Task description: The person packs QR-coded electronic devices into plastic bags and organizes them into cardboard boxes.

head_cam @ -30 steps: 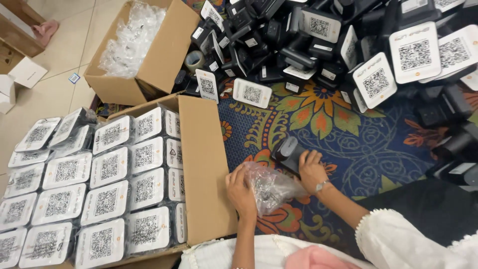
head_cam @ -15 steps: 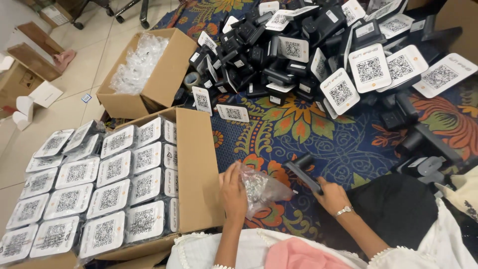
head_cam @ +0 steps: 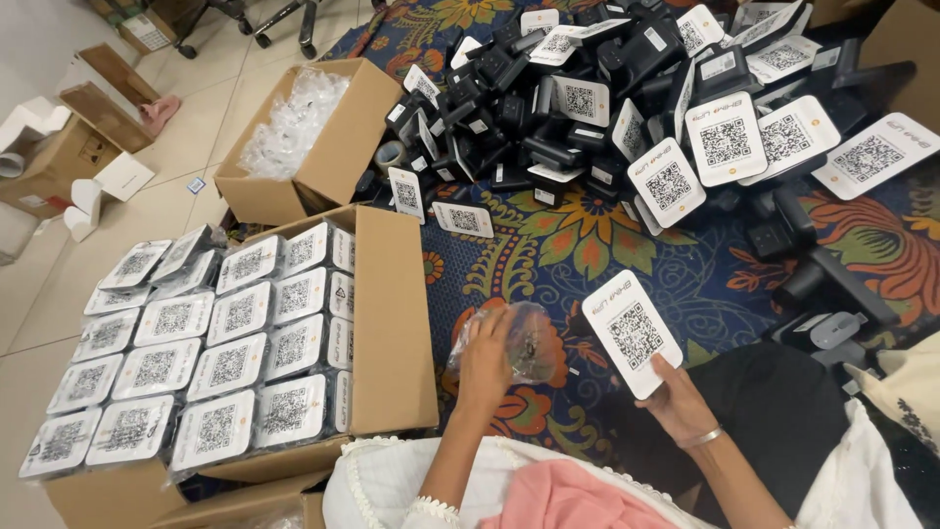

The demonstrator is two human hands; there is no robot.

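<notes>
A white card (head_cam: 632, 333) sat pinched in right-hand fingers (head_cam: 658, 367); left fingers (head_cam: 487, 338) clutched a clear bag (head_cam: 529, 343), liable to slip.

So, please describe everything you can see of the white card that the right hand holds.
The flat white rounded-corner card looks like stiff plastic or board, with a square black code pattern in its middle and small print above it. It faces the camera, tilted, above the patterned blue floral carpet. The right hand grips its lower edge, thumb at the bottom corner. The left hand does not touch it.
</notes>
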